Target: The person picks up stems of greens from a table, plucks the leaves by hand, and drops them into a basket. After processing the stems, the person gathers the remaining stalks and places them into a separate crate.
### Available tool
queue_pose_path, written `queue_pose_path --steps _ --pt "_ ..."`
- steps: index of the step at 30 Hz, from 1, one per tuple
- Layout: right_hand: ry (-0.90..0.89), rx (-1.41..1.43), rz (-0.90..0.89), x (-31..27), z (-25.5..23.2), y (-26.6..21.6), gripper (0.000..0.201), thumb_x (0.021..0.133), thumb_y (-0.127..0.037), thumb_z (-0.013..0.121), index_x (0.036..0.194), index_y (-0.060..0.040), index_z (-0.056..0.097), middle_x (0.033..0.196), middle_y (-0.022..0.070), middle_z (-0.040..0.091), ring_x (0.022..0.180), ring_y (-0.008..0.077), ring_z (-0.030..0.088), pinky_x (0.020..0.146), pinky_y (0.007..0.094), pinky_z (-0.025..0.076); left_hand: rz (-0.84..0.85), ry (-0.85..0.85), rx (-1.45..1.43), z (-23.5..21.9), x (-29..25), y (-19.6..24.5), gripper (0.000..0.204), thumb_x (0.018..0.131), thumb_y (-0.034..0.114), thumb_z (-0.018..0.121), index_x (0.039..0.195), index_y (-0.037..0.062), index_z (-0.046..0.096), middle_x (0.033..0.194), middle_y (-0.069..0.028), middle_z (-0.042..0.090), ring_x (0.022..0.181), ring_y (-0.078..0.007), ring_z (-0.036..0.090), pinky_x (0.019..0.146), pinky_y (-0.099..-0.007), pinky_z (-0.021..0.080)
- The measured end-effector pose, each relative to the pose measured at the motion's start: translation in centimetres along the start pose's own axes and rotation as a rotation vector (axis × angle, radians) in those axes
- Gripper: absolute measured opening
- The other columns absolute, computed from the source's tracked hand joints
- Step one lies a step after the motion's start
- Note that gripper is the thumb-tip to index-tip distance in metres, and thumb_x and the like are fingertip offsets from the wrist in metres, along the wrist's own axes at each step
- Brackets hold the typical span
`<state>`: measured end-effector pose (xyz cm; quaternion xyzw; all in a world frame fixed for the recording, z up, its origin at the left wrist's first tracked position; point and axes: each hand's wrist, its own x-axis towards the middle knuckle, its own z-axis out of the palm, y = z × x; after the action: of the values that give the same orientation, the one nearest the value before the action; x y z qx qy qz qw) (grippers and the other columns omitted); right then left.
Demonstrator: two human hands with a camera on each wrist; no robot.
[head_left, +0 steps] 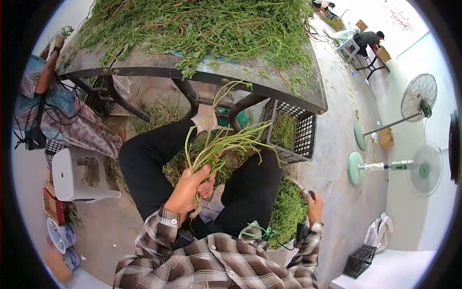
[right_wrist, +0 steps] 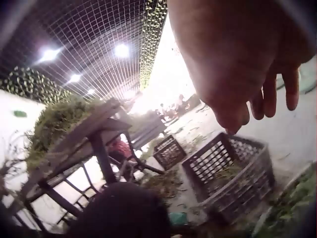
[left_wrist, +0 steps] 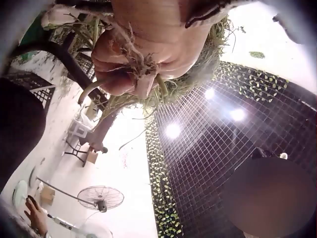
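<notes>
My left hand (head_left: 188, 187) grips a bunch of long green stems (head_left: 224, 149) above the lap, its fingers curled round the lower part. The stems fan out up and to the right, while pale roots (left_wrist: 141, 62) stick out below the fist in the left wrist view. My right hand (head_left: 315, 209) is out to the right side, beside a heap of leafy greens (head_left: 288, 209). Its fingers hang fairly straight in the right wrist view, with nothing between them. A small dark thing (head_left: 312, 195) shows at its fingertips in the head view.
A table (head_left: 315, 89) piled with greens (head_left: 202, 33) stands in front. Under its right corner is a black crate (head_left: 305, 135) with stems inside. Cut stems litter the floor. A white stool (head_left: 77, 176) and another person (head_left: 53, 101) are at left, fans (head_left: 418, 101) at right.
</notes>
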<state>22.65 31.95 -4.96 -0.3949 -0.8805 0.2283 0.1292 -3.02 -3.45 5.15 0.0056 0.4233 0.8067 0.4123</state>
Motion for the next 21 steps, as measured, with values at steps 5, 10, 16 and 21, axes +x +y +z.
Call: queue_pose_path --steps 5,10,16,21 --pt "-0.362 0.641 0.032 0.4 1.2 -12.9 0.022 0.087 -0.010 0.050 0.102 0.0020 0.060 0.097 0.0106 0.063 0.089 0.0179 0.061 0.076 0.0286 0.048 0.041 0.057 0.069 0.4 0.3 -0.5 0.027 0.094 0.028 0.046 0.081 0.0046 0.048 0.050 0.0057 0.033 0.042 -0.0051 0.031 0.044 -0.0217 0.029" --pt "-0.738 0.906 -0.138 0.2 4.3 -21.4 0.024 0.090 -0.011 0.049 0.106 0.0031 0.058 0.098 0.0079 0.062 0.087 0.0149 0.060 0.076 0.0258 0.048 0.074 0.109 0.063 0.5 0.3 -1.1 0.030 0.093 0.032 0.048 0.083 0.0032 0.050 0.050 0.0049 0.034 0.043 -0.0058 0.033 0.045 -0.0224 0.031" --pt "-1.174 1.200 -0.157 -1.7 7.4 -27.2 0.042 0.090 -0.023 0.053 0.122 0.0039 0.047 0.114 0.0105 0.055 0.104 0.0173 0.053 0.088 0.0293 0.042 0.116 0.018 -0.037 0.2 -0.5 -1.1 0.027 0.094 0.029 0.047 0.086 0.0025 0.050 0.055 0.0020 0.039 0.045 -0.0070 0.036 0.046 -0.0236 0.032" --pt "-1.228 1.633 0.014 -2.2 9.3 -29.0 0.077 0.083 -0.040 0.062 0.137 0.0012 0.024 0.137 0.0129 0.035 0.124 0.0198 0.037 0.098 0.0307 0.035 0.078 -0.014 -0.159 0.8 -0.6 -0.8 0.033 0.096 0.035 0.037 0.080 0.0080 0.045 0.051 0.0063 0.032 0.044 -0.0064 0.028 0.047 -0.0226 0.028"
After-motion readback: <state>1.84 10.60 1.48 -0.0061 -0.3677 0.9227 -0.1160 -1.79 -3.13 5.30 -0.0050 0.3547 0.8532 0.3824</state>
